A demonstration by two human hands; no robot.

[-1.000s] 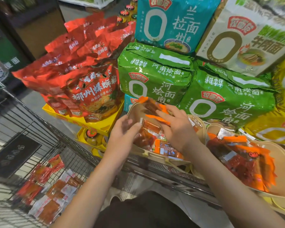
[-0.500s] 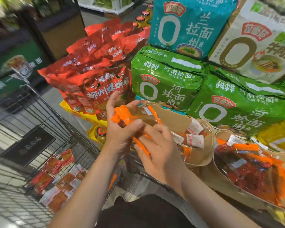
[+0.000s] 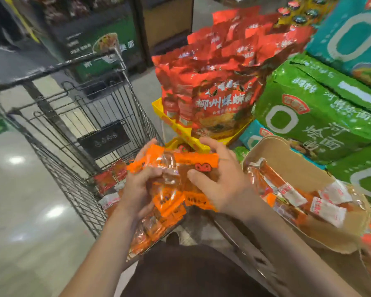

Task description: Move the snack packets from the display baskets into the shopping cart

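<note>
1. Both hands clamped one bunch of orange snack packets (image 3: 176,181): left hand (image 3: 137,189) curled beneath, right hand (image 3: 221,181) pinching its side, above the cart's near edge.
2. Slippery wrappers could slide out and fall short onto the floor.
3. The wire shopping cart (image 3: 94,116) held similar packets; the cardboard display basket (image 3: 291,166) kept more.

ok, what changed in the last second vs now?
Both hands lifted a bunch of orange snack packets out of the paper basket and carried it left, toward the cart. The left hand and right hand now grip it together at the cart's edge; a second ago they were reaching into the basket. Packets left in the basket, those on the cart floor and the noodle bags stayed put.
</note>
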